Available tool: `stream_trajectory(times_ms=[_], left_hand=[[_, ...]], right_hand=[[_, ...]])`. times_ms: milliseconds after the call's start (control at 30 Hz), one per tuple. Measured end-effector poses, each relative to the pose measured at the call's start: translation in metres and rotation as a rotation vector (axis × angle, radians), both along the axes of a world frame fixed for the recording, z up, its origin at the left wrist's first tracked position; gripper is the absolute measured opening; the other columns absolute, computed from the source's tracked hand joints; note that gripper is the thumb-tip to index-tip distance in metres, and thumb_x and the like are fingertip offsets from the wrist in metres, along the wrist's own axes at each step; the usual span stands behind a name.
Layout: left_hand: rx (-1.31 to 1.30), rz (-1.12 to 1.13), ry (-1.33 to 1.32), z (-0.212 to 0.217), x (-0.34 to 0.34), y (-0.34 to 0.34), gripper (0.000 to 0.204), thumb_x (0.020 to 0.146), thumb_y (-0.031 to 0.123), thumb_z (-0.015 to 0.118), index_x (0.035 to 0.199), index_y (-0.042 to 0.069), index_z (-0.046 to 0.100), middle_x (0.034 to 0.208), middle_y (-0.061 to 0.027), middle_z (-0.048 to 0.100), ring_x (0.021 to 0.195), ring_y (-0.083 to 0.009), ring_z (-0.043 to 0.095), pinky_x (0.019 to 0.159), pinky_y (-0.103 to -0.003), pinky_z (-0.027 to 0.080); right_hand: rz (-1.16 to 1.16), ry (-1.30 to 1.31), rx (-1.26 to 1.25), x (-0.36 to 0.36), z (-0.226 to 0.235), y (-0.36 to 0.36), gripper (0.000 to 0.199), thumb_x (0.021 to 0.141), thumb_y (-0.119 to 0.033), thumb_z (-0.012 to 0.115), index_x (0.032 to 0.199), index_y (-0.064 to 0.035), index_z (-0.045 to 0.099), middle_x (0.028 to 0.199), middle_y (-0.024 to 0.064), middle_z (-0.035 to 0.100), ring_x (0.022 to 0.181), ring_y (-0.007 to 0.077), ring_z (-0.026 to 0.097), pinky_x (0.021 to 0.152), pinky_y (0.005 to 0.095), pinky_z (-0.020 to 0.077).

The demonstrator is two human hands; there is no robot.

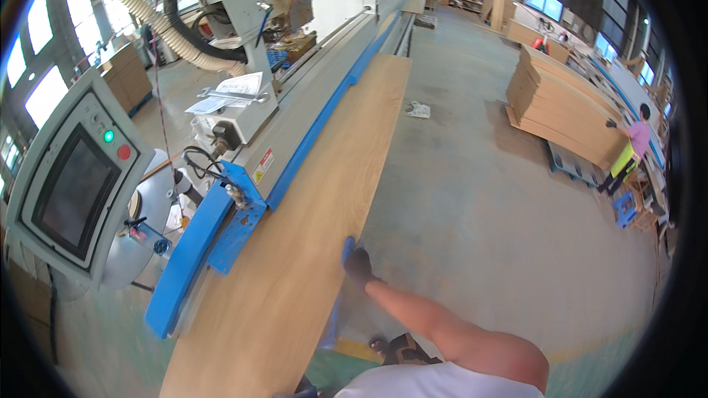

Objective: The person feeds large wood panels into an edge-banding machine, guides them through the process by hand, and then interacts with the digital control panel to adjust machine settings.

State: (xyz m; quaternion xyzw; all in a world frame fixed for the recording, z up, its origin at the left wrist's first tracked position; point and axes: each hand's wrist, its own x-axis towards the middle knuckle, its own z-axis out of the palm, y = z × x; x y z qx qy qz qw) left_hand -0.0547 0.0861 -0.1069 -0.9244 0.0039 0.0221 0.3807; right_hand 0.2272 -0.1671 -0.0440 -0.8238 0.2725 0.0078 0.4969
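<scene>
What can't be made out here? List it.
- Left hand: out of the head view, cut off by the lower edge.
- Right hand: dark-gloved on the edge of the long wooden panel; fingers under the board hidden.
- Control screen: dark, unreadable.
- Distant person: too small.

A long wooden board (310, 199) lies on the grey-and-blue machine bed (324, 103).

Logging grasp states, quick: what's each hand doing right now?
Left hand: not in view.
Right hand: gloved, closed on the edge of the long wooden board.
</scene>
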Motion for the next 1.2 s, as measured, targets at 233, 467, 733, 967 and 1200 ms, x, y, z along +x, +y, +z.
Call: stream_trajectory(times_ms=[233, 467, 733, 967, 1200], left_hand=[[-1.972, 0.464, -0.393, 0.072, 0.045, -0.093, 0.065, 0.082, 0.055, 0.043, 0.125, 0.006, 0.043, 0.128, -0.0148, 0.044, 0.116, -0.0274, 0.044, 0.094, -0.041, 0.037], [-3.304, 1.395, -0.110, 0.072, 0.074, -0.111, 0.074, 0.078, 0.067, 0.040, 0.119, 0.005, 0.048, 0.117, -0.0110, 0.054, 0.107, -0.0289, 0.049, 0.088, -0.043, 0.040], [-3.178, 1.500, -0.720, 0.095, 0.006, -0.059, 0.043, 0.086, 0.047, 0.049, 0.110, 0.012, 0.051, 0.091, -0.0042, 0.061, 0.075, -0.0179, 0.060, 0.054, -0.026, 0.046], [-3.194, 1.338, -0.194, 0.074, 0.049, -0.086, 0.042, 0.089, 0.043, 0.045, 0.115, 0.009, 0.047, 0.097, -0.0085, 0.061, 0.074, -0.0206, 0.062, 0.055, -0.029, 0.048], [-3.163, 1.178, 0.136, 0.072, 0.111, -0.126, 0.047, 0.088, 0.046, 0.045, 0.119, 0.010, 0.047, 0.110, -0.0081, 0.058, 0.084, -0.0172, 0.060, 0.064, -0.027, 0.047]], right_hand=[[-0.086, -0.449, -0.374, -0.060, -0.069, 0.047, 0.051, 0.091, -0.040, 0.038, 0.073, 0.0030, 0.059, 0.060, 0.0238, 0.057, 0.056, 0.0371, 0.057, 0.048, 0.0425, 0.0441], [-0.161, -0.343, 0.075, -0.032, -0.083, 0.041, 0.053, 0.092, -0.038, 0.041, 0.082, 0.0102, 0.059, 0.082, 0.0181, 0.064, 0.074, 0.0267, 0.059, 0.063, 0.0375, 0.0442], [-0.309, -0.335, 0.045, 0.047, -0.056, -0.021, 0.060, 0.087, -0.046, 0.047, 0.083, 0.0130, 0.058, 0.081, 0.0223, 0.062, 0.069, 0.0289, 0.057, 0.063, 0.0390, 0.0442], [-0.216, -0.277, 0.033, 0.112, -0.061, -0.079, 0.059, 0.087, -0.047, 0.046, 0.095, 0.0098, 0.058, 0.091, 0.0192, 0.063, 0.078, 0.0293, 0.061, 0.067, 0.0345, 0.0461], [-0.100, -0.359, -0.006, 0.037, -0.085, -0.038, 0.052, 0.091, -0.039, 0.044, 0.106, 0.0098, 0.054, 0.099, 0.0187, 0.060, 0.084, 0.0238, 0.056, 0.075, 0.0343, 0.0446]])
